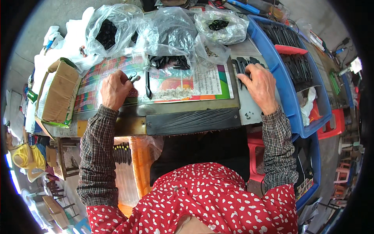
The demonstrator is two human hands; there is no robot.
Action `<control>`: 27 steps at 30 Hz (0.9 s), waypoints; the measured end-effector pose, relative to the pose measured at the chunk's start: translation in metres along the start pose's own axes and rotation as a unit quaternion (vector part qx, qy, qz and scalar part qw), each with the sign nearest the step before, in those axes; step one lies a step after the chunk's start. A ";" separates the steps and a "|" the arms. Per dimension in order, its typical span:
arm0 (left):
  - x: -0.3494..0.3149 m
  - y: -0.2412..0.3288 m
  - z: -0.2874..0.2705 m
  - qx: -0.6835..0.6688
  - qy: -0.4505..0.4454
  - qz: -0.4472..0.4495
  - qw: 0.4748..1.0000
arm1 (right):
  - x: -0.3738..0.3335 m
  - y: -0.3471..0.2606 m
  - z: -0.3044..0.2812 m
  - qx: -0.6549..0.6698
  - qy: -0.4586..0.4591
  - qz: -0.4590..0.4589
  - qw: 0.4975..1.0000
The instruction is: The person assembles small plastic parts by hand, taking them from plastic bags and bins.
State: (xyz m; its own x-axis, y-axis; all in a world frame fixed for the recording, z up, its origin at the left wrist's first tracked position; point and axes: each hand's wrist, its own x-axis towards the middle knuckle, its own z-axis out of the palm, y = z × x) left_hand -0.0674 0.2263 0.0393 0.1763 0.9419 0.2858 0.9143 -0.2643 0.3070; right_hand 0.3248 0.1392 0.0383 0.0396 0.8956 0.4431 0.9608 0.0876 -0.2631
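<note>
The left hand [115,89], left of centre in the frame, is curled nearly closed, with a small dark and silvery metal piece [133,77] pinched at its fingertips, held just over the colourful printed sheet [212,84], presumably so it can be worked on within easy sight. Just right of it a slim black part [148,85] lies on the sheet, apart from the hand.

The right hand [260,85], right of centre, lies palm down with fingers spread and loosely bent over a row of black parts [242,64] set side by side at the bench edge; whether it grips any of them I cannot tell. The row sits close to the blue crate [286,91], likely so parts pass easily between the two.

Above the hands, across the top of the frame, clear plastic bags [167,35] of small black pieces stand open within reach. The blue crate on the right holds many more long black parts in tidy ranks, with a red tray [290,49] laid across it. At the left an open cardboard box [56,93] rests on its side.

The surface is a worn bench [187,121] with a dark front strip. Around it is a cluttered workshop with a grey floor: red plastic stools [331,124] at the right, yellow cord [27,156] at the lower left.
</note>
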 end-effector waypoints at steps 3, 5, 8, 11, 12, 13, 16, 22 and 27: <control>-0.005 -0.010 0.000 -0.019 0.066 0.050 0.996 | 0.008 0.000 0.007 -0.020 -0.010 -0.030 0.999; -0.009 -0.014 -0.002 -0.080 0.090 0.051 0.991 | 0.012 0.000 0.011 -0.032 -0.016 -0.037 0.999; -0.010 -0.012 -0.003 -0.110 0.106 0.049 0.987 | 0.012 -0.004 0.009 -0.045 -0.024 -0.030 0.998; -0.012 -0.012 -0.010 -0.111 0.093 0.007 0.989 | 0.011 -0.004 0.011 -0.044 -0.011 0.000 0.999; -0.011 -0.015 -0.013 -0.113 0.102 0.004 0.988 | 0.012 -0.005 0.011 -0.039 -0.009 -0.007 0.999; -0.010 -0.018 -0.015 -0.110 0.107 0.000 0.988 | 0.012 -0.007 0.007 -0.025 -0.026 0.011 0.999; -0.002 -0.029 -0.022 -0.082 0.096 -0.005 0.992 | 0.011 -0.009 0.003 0.002 -0.040 0.039 0.998; 0.029 -0.038 -0.047 -0.006 0.164 -0.002 0.987 | 0.010 -0.028 -0.008 0.152 -0.030 0.119 0.981; 0.057 -0.032 -0.044 0.025 0.160 0.032 0.986 | 0.006 -0.043 -0.007 0.271 -0.070 0.108 0.954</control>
State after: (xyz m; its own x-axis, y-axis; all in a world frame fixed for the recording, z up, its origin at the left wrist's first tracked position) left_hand -0.1030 0.2794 0.0853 0.1170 0.8080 0.5774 0.9231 -0.3029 0.2369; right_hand 0.2859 0.1377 0.0586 0.1482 0.9642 0.2200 0.6500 0.0727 -0.7564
